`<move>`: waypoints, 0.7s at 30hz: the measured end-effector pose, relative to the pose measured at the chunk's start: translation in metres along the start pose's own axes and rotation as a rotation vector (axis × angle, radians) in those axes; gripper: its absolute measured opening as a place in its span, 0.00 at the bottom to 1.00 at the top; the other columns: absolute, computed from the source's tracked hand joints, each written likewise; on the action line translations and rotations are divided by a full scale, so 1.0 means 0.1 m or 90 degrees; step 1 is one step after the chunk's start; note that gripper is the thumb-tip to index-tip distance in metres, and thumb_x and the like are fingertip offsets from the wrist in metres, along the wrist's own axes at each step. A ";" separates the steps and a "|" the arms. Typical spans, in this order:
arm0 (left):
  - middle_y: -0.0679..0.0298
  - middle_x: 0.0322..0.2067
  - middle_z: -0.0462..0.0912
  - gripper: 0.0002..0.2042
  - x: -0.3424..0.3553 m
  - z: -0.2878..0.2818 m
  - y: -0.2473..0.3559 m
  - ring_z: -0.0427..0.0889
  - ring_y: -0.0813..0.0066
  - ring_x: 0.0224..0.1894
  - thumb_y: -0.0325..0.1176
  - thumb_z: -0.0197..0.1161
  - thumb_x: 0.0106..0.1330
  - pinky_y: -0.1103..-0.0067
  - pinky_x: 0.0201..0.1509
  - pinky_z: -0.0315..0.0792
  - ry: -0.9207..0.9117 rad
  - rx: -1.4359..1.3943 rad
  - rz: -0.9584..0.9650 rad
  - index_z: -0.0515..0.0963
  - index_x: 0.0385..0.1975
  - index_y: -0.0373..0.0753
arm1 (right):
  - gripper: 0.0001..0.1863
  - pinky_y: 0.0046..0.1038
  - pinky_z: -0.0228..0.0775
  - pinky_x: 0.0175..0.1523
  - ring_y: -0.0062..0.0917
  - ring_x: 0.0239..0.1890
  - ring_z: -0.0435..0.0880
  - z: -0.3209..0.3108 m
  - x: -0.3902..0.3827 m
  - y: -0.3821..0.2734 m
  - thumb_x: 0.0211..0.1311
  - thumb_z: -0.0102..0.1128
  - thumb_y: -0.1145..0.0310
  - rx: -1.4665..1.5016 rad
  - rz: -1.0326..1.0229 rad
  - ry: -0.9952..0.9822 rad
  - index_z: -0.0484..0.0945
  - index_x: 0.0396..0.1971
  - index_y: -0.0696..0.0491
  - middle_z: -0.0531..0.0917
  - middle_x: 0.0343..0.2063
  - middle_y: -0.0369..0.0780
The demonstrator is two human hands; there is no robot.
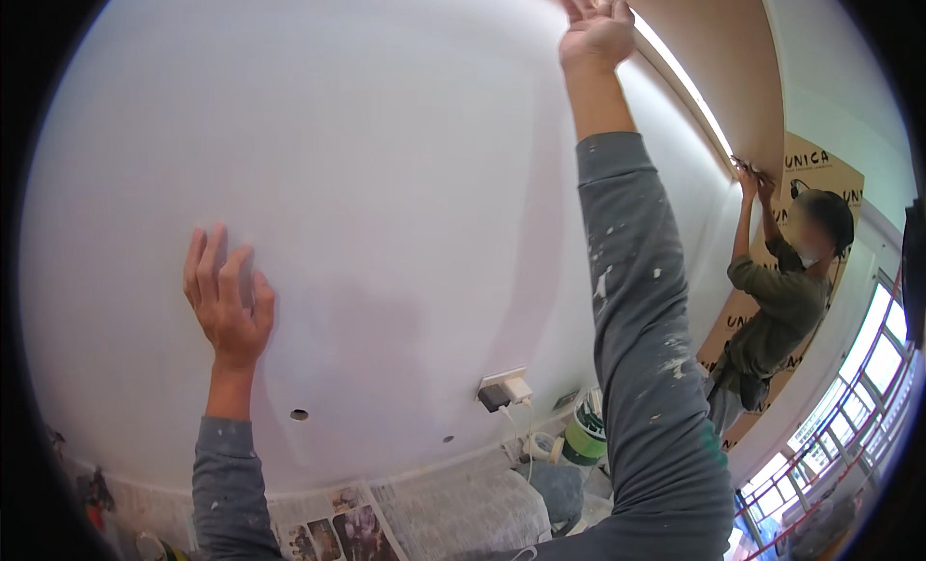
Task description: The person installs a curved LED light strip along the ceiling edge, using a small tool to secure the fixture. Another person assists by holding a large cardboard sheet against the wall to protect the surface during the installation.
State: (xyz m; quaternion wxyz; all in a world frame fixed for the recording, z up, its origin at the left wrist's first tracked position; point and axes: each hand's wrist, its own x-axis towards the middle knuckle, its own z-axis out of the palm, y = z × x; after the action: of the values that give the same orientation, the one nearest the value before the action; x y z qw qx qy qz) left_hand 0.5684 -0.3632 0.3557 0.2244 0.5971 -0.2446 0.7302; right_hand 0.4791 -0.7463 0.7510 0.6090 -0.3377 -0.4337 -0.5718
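My left hand (230, 296) is against the white wall (405, 175), its fingers apart and holding nothing visible. Whether its palm presses on the wall or just hovers cannot be told. My right arm reaches high, and my right hand (598, 38) is at the bright light strip (675, 64) along the edge of a brown overhead panel (728, 40). Those fingers are spread, the tips close to the strip, with nothing plainly held. Farther along the same strip, a co-worker (791, 301) has both hands raised to it.
Low on the wall are a socket with plugged-in chargers (506, 392) and a round hole (300, 414). Below are newspaper sheets (453, 513), a green-and-white bucket (585, 431) and a tape roll (543, 447). Printed brown board (805, 161) stands behind the co-worker, near windows (868, 368).
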 end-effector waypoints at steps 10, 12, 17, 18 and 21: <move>0.54 0.66 0.73 0.15 -0.04 0.00 -0.04 0.63 0.51 0.74 0.29 0.59 0.64 0.59 0.76 0.59 -0.010 -0.016 -0.003 0.78 0.50 0.40 | 0.26 0.41 0.87 0.49 0.44 0.52 0.82 0.26 -0.32 0.15 0.81 0.34 0.61 -0.092 -0.048 0.070 0.49 0.72 0.55 0.64 0.64 0.49; 0.54 0.66 0.73 0.14 -0.05 0.01 -0.03 0.63 0.51 0.74 0.29 0.60 0.62 0.60 0.76 0.59 -0.004 -0.010 -0.008 0.79 0.49 0.42 | 0.23 0.40 0.89 0.43 0.44 0.44 0.85 0.10 -0.11 0.10 0.81 0.35 0.61 -0.084 -0.075 0.107 0.51 0.68 0.54 0.68 0.58 0.51; 0.55 0.66 0.73 0.15 -0.05 -0.05 -0.03 0.63 0.51 0.74 0.28 0.62 0.61 0.60 0.76 0.60 -0.003 -0.018 -0.021 0.79 0.48 0.43 | 0.23 0.32 0.85 0.36 0.39 0.28 0.87 0.63 -0.32 0.37 0.80 0.37 0.56 0.050 -0.014 0.062 0.54 0.67 0.50 0.79 0.47 0.49; 0.55 0.66 0.73 0.15 -0.06 -0.04 -0.03 0.63 0.51 0.74 0.28 0.62 0.61 0.59 0.76 0.60 -0.001 -0.021 -0.024 0.79 0.48 0.42 | 0.22 0.32 0.84 0.35 0.40 0.26 0.86 0.84 -0.44 0.44 0.79 0.39 0.56 0.064 -0.007 0.028 0.57 0.64 0.50 0.79 0.46 0.48; 0.54 0.66 0.73 0.14 -0.02 -0.02 -0.04 0.63 0.50 0.74 0.29 0.61 0.62 0.59 0.75 0.59 0.003 -0.037 -0.017 0.79 0.48 0.41 | 0.28 0.38 0.84 0.42 0.41 0.32 0.90 1.30 -0.56 0.63 0.79 0.44 0.58 0.050 -0.043 -0.001 0.56 0.70 0.56 0.86 0.42 0.50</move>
State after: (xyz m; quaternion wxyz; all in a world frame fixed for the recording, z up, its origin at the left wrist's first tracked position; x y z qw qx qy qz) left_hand 0.5697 -0.3584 0.3533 0.2519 0.5921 -0.2570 0.7211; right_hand 0.5246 -0.5980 0.7564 0.6022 -0.2990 -0.4672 -0.5741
